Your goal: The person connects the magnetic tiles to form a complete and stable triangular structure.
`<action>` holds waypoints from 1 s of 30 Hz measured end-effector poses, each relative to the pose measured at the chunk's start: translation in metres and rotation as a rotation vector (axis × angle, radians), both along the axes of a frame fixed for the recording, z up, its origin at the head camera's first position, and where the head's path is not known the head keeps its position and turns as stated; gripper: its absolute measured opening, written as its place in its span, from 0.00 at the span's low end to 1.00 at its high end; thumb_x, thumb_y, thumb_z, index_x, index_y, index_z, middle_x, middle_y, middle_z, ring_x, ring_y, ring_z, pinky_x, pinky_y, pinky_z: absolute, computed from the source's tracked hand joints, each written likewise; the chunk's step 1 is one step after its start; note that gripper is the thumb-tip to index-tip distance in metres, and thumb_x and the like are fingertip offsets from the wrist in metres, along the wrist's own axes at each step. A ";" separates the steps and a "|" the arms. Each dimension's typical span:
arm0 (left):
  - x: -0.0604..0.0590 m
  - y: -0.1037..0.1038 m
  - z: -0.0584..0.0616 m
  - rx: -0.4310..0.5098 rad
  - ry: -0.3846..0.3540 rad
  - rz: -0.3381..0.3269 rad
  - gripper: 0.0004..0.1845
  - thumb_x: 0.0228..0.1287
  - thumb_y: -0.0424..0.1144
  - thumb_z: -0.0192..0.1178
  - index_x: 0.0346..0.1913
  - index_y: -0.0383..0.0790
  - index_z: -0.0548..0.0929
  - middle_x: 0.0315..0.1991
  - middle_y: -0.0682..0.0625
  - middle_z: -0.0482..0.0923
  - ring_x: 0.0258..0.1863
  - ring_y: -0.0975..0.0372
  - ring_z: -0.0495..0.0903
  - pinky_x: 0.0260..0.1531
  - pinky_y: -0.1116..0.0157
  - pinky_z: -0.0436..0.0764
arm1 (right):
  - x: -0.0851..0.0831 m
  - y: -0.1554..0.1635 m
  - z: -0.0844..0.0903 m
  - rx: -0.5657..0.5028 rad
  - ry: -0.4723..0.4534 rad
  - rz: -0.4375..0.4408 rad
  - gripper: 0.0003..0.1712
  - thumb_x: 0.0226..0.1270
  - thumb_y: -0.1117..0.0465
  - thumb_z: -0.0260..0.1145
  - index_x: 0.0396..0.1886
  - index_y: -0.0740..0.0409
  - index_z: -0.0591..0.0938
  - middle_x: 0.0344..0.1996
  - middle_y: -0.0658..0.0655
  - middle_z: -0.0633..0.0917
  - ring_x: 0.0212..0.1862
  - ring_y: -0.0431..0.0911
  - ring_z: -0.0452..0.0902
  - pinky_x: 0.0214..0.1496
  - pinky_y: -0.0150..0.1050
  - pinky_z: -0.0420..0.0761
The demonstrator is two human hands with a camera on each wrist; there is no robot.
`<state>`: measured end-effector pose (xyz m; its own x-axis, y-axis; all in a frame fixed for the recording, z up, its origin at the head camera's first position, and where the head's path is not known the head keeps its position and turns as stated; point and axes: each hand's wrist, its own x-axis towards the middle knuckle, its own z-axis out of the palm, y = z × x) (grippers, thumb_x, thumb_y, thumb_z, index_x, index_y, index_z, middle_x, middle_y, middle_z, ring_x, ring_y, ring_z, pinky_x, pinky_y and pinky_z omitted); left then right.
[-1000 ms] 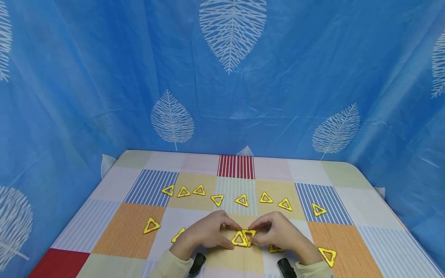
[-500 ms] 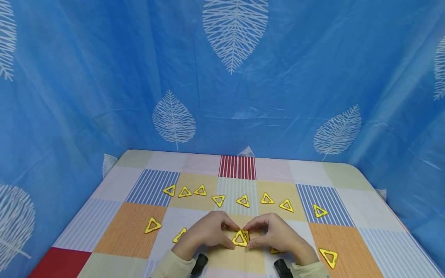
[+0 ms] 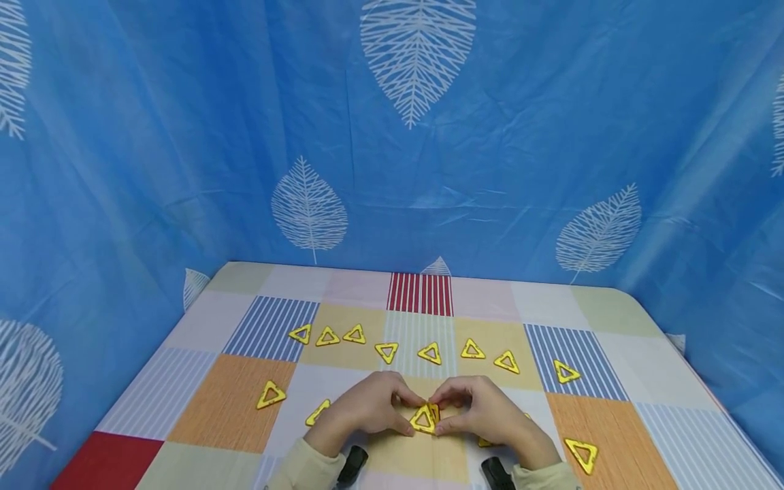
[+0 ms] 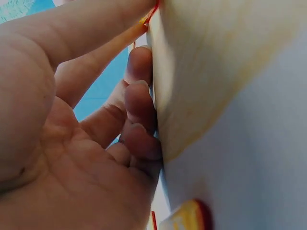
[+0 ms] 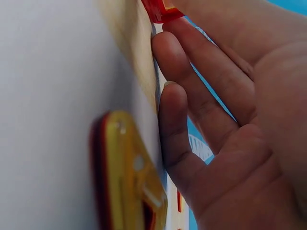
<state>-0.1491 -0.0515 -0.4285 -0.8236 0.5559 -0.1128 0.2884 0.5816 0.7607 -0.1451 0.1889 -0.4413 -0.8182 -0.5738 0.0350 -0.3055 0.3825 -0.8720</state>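
Low over the near middle of the table, my left hand [image 3: 375, 406] pinches a yellow triangular frame [image 3: 420, 429] between thumb and fingers. My right hand [image 3: 484, 412] pinches a second triangular frame [image 3: 435, 412], which sits against the first one's right side and is partly covered by it. Whether the two are joined I cannot tell. Red shows on the underside of the piece [image 5: 160, 10] at my right fingertips in the right wrist view. At my left fingertips in the left wrist view, only a sliver of red and yellow is visible.
Several like triangles lie in a loose row across the back, among them a middle one [image 3: 431, 354]. Others lie at left [image 3: 269, 395], beside the left wrist [image 3: 317, 413], partly under the right hand [image 5: 129, 172], and at right [image 3: 582, 454]. A blue curtain [image 3: 490, 136] stands behind.
My right hand has shifted left, bringing its triangle closer against and partly behind the left one. The left hand stays nearly still. The view has shifted slightly.
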 end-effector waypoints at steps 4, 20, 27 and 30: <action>-0.004 -0.011 0.007 0.029 -0.019 -0.042 0.23 0.48 0.38 0.81 0.50 0.45 0.90 0.37 0.62 0.80 0.36 0.68 0.76 0.40 0.68 0.76 | -0.001 -0.003 0.001 -0.003 0.002 0.003 0.16 0.52 0.58 0.82 0.41 0.50 0.88 0.38 0.45 0.88 0.42 0.42 0.84 0.46 0.38 0.82; -0.044 -0.056 0.019 -0.005 0.009 0.214 0.25 0.61 0.35 0.73 0.61 0.43 0.82 0.53 0.47 0.79 0.45 0.58 0.79 0.44 0.57 0.79 | 0.001 0.003 0.000 -0.013 -0.040 -0.039 0.18 0.49 0.58 0.83 0.40 0.51 0.88 0.39 0.47 0.87 0.42 0.43 0.83 0.46 0.38 0.82; -0.064 -0.045 0.013 -0.090 0.032 0.251 0.26 0.61 0.37 0.73 0.63 0.42 0.82 0.57 0.47 0.79 0.57 0.52 0.77 0.55 0.52 0.76 | 0.000 0.001 0.001 -0.002 -0.053 -0.034 0.18 0.49 0.58 0.83 0.41 0.50 0.88 0.39 0.47 0.87 0.42 0.43 0.83 0.46 0.38 0.81; -0.068 -0.043 0.009 -0.112 0.044 0.261 0.24 0.61 0.36 0.73 0.61 0.42 0.84 0.54 0.49 0.81 0.59 0.52 0.76 0.57 0.52 0.75 | -0.001 0.000 0.002 0.003 -0.044 -0.025 0.18 0.49 0.58 0.83 0.40 0.50 0.88 0.39 0.46 0.87 0.42 0.42 0.83 0.46 0.38 0.81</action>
